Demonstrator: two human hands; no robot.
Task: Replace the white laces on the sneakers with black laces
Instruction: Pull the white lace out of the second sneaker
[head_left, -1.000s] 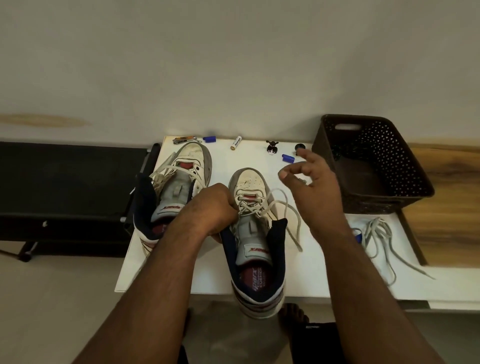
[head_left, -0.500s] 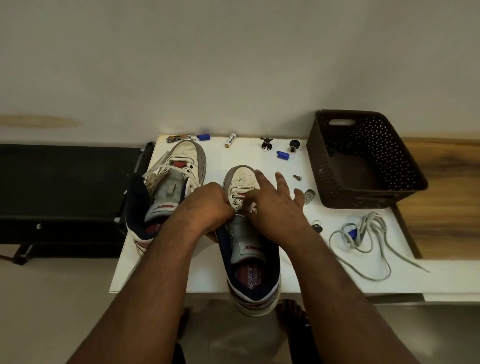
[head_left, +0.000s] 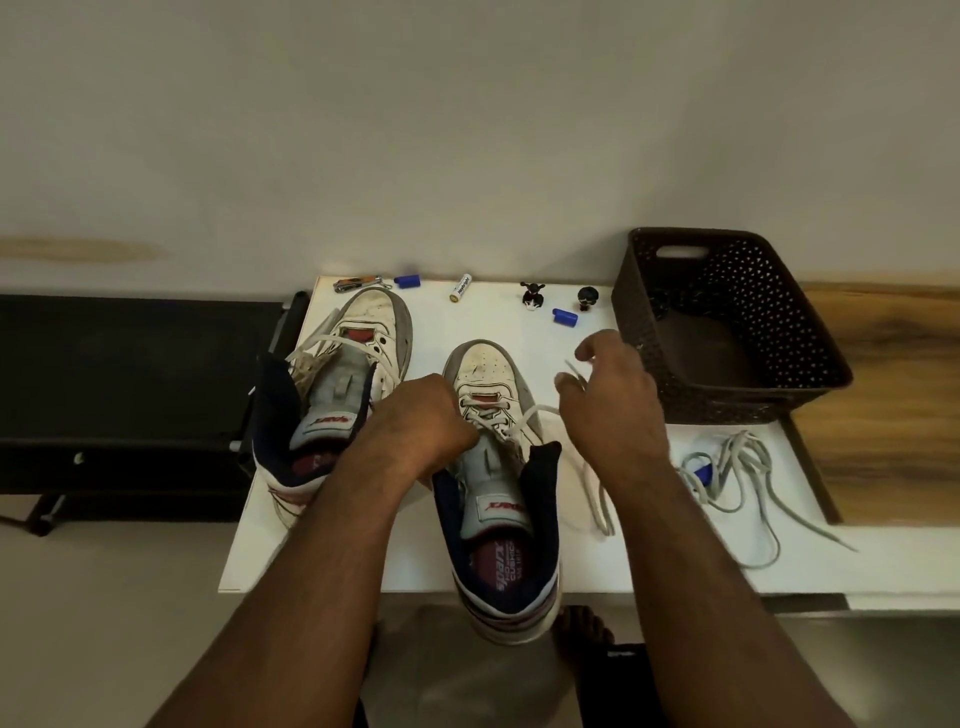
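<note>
Gripping the worn white-and-grey right sneaker (head_left: 493, 415) on the white tabletop (head_left: 519, 322), left hand (head_left: 421, 426) fingers curl closed; right hand (head_left: 608, 405) pinches its loosened white lace (head_left: 540, 413).

Both your bare forearms reach forward from the bottom of the view, roughly parallel, the left one angling slightly inward. Your left hand (head_left: 426, 421) is knuckles-up, its fingers curled under and out of sight against the near sneaker (head_left: 498, 467) at the lace rows. Your right hand (head_left: 608, 400) is raised off to the right, back of the hand toward the camera, wrist straight. Its thumb and forefinger pinch the free end of the white lace (head_left: 540, 413), while the other fingers curl loosely. Your bare foot (head_left: 584, 626) shows below.
</note>
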